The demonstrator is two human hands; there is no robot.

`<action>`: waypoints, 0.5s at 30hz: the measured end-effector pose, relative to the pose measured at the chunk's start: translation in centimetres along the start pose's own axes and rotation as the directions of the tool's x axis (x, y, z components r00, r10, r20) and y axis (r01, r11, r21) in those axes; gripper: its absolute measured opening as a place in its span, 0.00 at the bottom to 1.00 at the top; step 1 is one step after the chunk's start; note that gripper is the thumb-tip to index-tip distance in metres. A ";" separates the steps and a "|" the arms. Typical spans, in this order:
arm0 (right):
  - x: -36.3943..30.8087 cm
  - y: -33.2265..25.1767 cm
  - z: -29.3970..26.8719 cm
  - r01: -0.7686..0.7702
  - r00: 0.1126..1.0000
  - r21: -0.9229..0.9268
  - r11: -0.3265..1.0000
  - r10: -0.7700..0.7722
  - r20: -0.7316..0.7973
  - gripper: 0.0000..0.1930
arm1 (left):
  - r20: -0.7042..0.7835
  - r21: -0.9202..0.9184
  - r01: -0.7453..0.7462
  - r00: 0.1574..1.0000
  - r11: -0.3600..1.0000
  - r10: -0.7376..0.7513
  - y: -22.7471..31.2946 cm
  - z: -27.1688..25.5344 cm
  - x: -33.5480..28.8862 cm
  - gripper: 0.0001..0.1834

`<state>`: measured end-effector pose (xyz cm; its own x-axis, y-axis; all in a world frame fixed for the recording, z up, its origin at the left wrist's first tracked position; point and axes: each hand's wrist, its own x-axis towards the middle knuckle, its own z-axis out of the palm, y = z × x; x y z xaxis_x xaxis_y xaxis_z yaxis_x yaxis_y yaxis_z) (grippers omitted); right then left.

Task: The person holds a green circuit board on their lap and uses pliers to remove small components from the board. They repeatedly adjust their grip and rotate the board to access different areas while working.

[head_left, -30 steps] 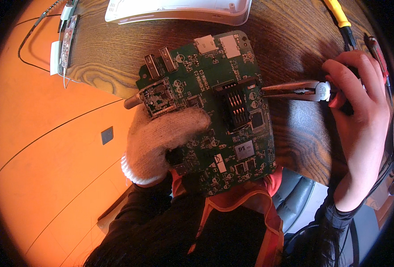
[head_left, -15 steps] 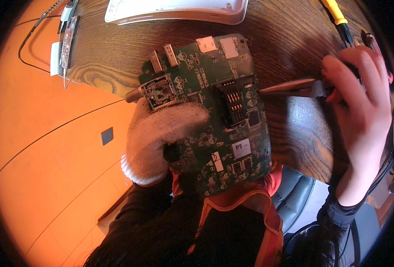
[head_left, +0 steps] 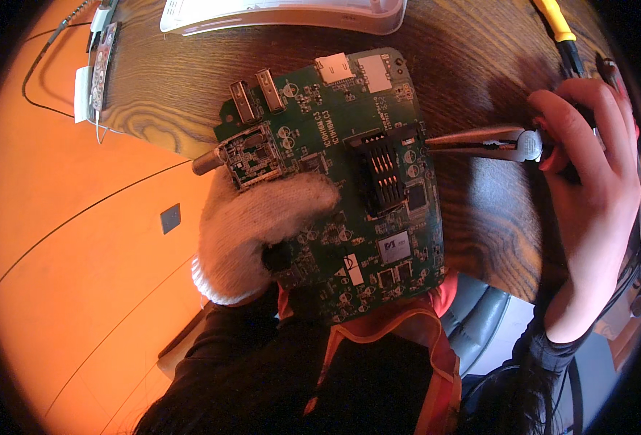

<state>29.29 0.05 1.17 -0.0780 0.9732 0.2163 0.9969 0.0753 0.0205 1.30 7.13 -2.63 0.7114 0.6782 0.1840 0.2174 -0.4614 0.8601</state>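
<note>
A green circuit board (head_left: 313, 239) is held up in front of me, tilted, by my left hand (head_left: 251, 221) in a white knit glove. My gloved fingers lie across its face; the thumb or fingers behind are hidden. On the board sit a black card slot (head_left: 384, 174) with metal contacts, two USB ports (head_left: 269, 90), a silver-framed tuner module (head_left: 254, 156) and a white-topped chip (head_left: 395, 247). My bare right hand (head_left: 588, 159) grips long-nose pliers (head_left: 505, 142). Their jaw tips meet the board's right edge beside the card slot; what they pinch is too small to tell.
A white plastic casing (head_left: 284, 16) lies at the table's far side. A yellow-handled tool (head_left: 556, 22) rests at the far right, with other tools near my right hand. A power strip (head_left: 103, 69) with cables hangs by the left edge of the wooden table (head_left: 161, 94).
The board has shifted slightly left and looks sharper. My right hand has turned a little, showing more of the pliers' pivot, with the tips still at the board's edge.
</note>
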 end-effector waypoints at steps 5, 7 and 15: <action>0.0 0.2 -0.1 0.032 0.999 -0.029 0.999 -0.031 0.014 0.21 | 0.003 0.002 0.000 1.000 1.000 0.000 -0.2 -0.1 0.2 0.14; 0.1 0.4 -0.1 0.074 0.997 -0.047 0.996 -0.073 0.020 0.21 | 0.004 0.003 -0.002 1.000 1.000 0.002 -0.3 -0.1 0.2 0.14; 0.1 0.9 -0.4 0.153 0.988 -0.073 0.985 -0.153 0.018 0.21 | -0.009 -0.012 0.001 1.000 1.000 -0.001 -0.2 0.1 0.2 0.14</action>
<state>30.14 0.12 1.57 -0.2291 0.9541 0.1931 0.9702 0.2077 0.1247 1.44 7.30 -2.82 0.7052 0.6837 0.1878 0.2095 -0.4539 0.8661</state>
